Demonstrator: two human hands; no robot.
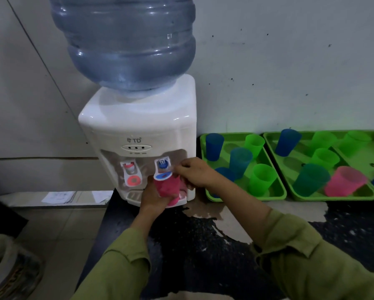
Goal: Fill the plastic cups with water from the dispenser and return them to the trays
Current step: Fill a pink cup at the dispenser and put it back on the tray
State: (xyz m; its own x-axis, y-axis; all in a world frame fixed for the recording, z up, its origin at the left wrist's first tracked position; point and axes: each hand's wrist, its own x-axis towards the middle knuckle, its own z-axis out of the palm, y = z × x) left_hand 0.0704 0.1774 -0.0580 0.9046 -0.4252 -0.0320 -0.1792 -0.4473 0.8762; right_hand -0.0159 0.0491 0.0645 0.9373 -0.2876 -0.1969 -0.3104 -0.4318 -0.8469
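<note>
Under blue tap lever [162,175] of white plastic water dispenser [138,126], our left hand [151,198] grips pink plastic cup [167,187]. Just above it, our right hand [195,172] pinches that lever. Right of right hand, two green plastic trays [246,197] hold blue, green, pink cups [261,180].

There stood the dispenser [138,131] at the left end of the table [203,245], bottle [125,40] on top, trays [246,197] lay side by side to its right, cups [261,179] stood in them, another cup [167,186] was under the right tap [162,164].
</note>
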